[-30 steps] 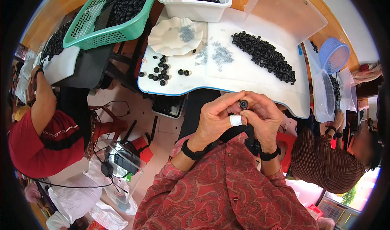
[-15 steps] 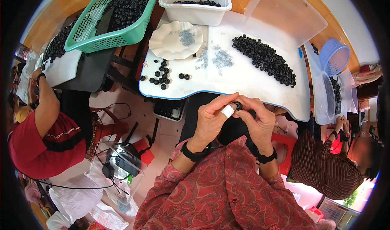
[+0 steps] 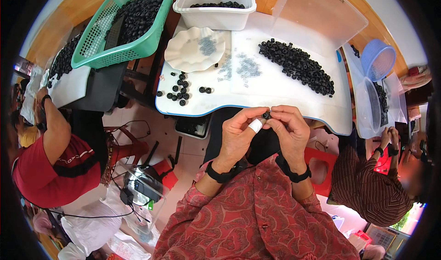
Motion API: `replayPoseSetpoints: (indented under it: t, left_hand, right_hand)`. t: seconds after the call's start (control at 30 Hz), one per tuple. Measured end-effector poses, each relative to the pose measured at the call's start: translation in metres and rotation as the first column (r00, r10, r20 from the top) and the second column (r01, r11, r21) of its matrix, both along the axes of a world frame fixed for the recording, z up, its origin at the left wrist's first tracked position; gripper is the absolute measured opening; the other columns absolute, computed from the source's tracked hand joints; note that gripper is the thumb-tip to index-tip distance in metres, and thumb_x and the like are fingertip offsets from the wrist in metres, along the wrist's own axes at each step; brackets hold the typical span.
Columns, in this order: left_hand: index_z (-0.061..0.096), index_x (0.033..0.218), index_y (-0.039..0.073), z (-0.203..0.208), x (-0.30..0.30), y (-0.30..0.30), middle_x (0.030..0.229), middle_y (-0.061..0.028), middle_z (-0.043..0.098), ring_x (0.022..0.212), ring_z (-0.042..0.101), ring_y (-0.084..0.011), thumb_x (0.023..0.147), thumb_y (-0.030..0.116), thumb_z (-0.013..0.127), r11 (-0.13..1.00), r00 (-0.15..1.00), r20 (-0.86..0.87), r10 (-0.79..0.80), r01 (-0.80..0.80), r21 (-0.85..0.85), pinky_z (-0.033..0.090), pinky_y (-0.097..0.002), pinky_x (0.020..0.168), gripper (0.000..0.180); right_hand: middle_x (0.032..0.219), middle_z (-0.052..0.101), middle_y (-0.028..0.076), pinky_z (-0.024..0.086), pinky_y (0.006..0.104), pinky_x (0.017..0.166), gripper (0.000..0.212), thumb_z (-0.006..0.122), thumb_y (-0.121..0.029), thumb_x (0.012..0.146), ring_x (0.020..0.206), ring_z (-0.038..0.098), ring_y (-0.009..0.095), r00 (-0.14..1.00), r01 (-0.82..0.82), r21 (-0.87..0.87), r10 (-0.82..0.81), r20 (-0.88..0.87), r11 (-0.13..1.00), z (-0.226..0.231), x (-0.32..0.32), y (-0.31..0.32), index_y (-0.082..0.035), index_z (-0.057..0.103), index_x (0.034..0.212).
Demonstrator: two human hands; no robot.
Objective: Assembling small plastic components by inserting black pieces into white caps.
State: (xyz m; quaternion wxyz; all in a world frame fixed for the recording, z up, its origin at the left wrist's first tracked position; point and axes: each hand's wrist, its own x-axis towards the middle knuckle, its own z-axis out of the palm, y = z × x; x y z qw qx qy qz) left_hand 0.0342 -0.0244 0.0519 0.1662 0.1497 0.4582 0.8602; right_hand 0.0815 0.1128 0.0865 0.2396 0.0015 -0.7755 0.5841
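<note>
A small round black part (image 3: 266, 115), like a short ring, is pinched between the fingertips of my two hands just in front of the table edge. My left hand (image 3: 236, 136), with white tape around one finger, grips it from the left. From the other side, the thumb and fingers of my right hand (image 3: 292, 130) close on it. Similar loose black parts (image 3: 183, 95) lie on the white tabletop (image 3: 211, 101). A long heap of them (image 3: 296, 65) spreads to the right. Tiny see-through pieces (image 3: 248, 67) are scattered mid-table.
A scalloped cream plate (image 3: 181, 49) holds more tiny pieces. Behind it stands a white tub (image 3: 216, 17) with black parts; a green basket (image 3: 110, 55) of them is at left. A see-through panel (image 3: 317, 16) stands at the back. Co-workers sit on both sides.
My fingers have shifted around the black part, which now shows more fully between the fingertips. The view has moved slightly; the things on the table look the same.
</note>
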Motion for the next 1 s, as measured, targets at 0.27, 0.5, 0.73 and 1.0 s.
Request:
replayPoseSetpoints:
  t: [0.27, 0.5, 0.73, 1.0]
  left_hand:
    - [0.061, 0.116, -0.004, 0.001, -0.004, 0.006, 0.101, -0.0075, 0.066, 0.087, 0.065, -0.0118, 0.09, -0.007, 0.052, 1.0, 0.999, 0.05, -0.019, 0.019, 0.009, 0.051, -0.0225, 0.082, 0.028]
    - [0.062, 0.115, -0.004, 0.002, -0.015, 0.003, 0.099, -0.0095, 0.066, 0.084, 0.065, -0.0135, 0.091, -0.004, 0.054, 0.985, 0.972, 0.162, -0.168, 0.171, 0.001, 0.055, -0.0242, 0.078, 0.025]
    - [0.061, 0.112, -0.005, 0.001, -0.049, 0.009, 0.098, -0.012, 0.064, 0.084, 0.067, -0.0225, 0.09, -0.003, 0.056, 0.999, 0.943, 0.332, -0.034, 0.032, 0.014, 0.059, -0.0344, 0.075, 0.022]
    - [0.055, 0.11, -0.012, 0.035, -0.129, 0.02, 0.098, -0.0174, 0.061, 0.083, 0.066, -0.0266, 0.088, -0.006, 0.052, 0.998, 0.958, 0.278, 0.067, -0.066, -0.011, 0.06, -0.035, 0.077, 0.023]
  right_hand:
    - [0.098, 0.059, 0.01, 0.055, 0.024, 0.07, 0.011, 0.063, 0.01, 0.083, 0.077, 0.066, 0.016, 0.999, -0.026, -0.179, 0.033, 0.038, 0.983, 0.0, -0.004, 0.003, 0.006, 0.065, 0.093]
    - [0.09, 0.06, 0.007, 0.051, 0.0225, 0.069, 0.007, 0.066, 0.007, 0.082, 0.077, 0.063, 0.013, 0.984, -0.111, -0.148, 0.13, 0.123, 0.983, 0.001, -0.006, 0.022, 0.003, 0.065, 0.087]
    - [0.082, 0.061, 0.005, 0.047, 0.0233, 0.061, 0.006, 0.068, 0.004, 0.08, 0.069, 0.058, 0.011, 0.991, 0.077, 0.139, -0.091, 0.094, 0.987, -0.025, -0.028, 0.044, 0.001, 0.064, 0.081]
    - [0.08, 0.059, 0.008, 0.045, 0.0257, 0.056, 0.008, 0.068, 0.003, 0.079, 0.064, 0.057, 0.015, 0.977, 0.212, 0.26, -0.214, -0.024, 0.942, -0.07, -0.051, 0.062, 0.0, 0.062, 0.08]
